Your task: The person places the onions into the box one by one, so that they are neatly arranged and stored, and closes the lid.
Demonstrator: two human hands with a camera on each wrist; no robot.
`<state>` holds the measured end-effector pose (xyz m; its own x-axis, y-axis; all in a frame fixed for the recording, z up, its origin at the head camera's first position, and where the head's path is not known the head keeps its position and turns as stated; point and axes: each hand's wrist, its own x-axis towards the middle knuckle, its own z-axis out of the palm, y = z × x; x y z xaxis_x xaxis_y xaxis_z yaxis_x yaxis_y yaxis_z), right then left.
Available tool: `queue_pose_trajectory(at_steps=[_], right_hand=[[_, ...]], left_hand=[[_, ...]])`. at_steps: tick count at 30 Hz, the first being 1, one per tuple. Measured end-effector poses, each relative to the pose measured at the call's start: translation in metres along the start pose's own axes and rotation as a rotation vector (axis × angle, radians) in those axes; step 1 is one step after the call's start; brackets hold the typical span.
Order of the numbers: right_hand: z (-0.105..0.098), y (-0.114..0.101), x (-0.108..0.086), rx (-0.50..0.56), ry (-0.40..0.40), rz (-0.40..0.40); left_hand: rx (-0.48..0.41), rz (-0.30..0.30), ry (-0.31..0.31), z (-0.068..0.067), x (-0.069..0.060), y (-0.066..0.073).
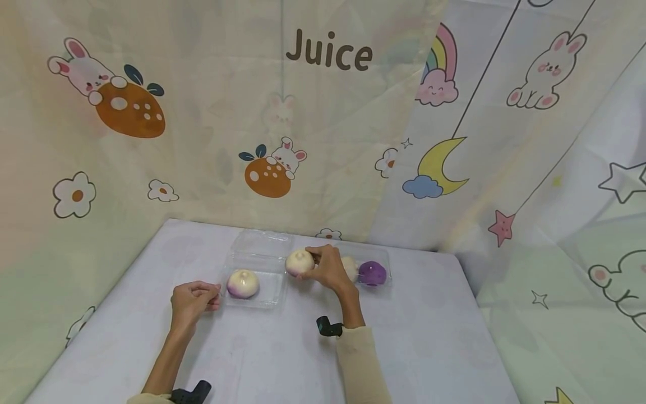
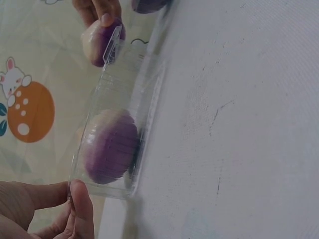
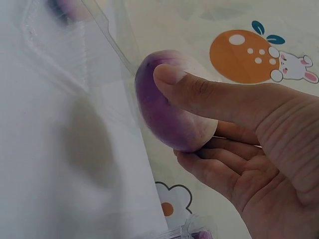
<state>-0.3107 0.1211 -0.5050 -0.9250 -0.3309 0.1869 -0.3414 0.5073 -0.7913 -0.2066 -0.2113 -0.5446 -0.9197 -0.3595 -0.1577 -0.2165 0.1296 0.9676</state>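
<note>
My right hand point(image 1: 328, 268) grips a round white-and-purple turnip point(image 1: 300, 263), thumb on one side and fingers on the other. It is held up at the right side of an open clear plastic clamshell box point(image 1: 267, 290); the right wrist view shows its purple side near the box edge. Another white-and-purple turnip point(image 1: 243, 284) sits in the left half of that box. My left hand point(image 1: 194, 303) pinches the box's left edge between thumb and finger, clearest in the left wrist view. The lid point(image 1: 262, 243) is folded back toward the wall.
Behind my right hand stands another clear plastic box point(image 1: 387, 259) holding a purple turnip point(image 1: 372, 273) and a whitish one point(image 1: 349, 268), partly hidden by the hand. A white-covered table point(image 1: 429, 336) lies beneath everything. Printed cloth point(image 1: 202, 168) hangs around its back and sides.
</note>
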Motion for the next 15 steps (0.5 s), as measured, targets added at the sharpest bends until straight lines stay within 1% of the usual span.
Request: queue_pose_trajectory(at_steps=[8,15], right_hand=[[0.0011,-0.0005,-0.001,0.011,-0.005,-0.026],[0.002,-0.0019,-0.0007,0.009,-0.009,-0.02]], left_hand=[[0.002,0.003,0.007,0.0004,-0.0011,0.0013],[-0.002,-0.001,0.005,0.0009,-0.0016,0.0019]])
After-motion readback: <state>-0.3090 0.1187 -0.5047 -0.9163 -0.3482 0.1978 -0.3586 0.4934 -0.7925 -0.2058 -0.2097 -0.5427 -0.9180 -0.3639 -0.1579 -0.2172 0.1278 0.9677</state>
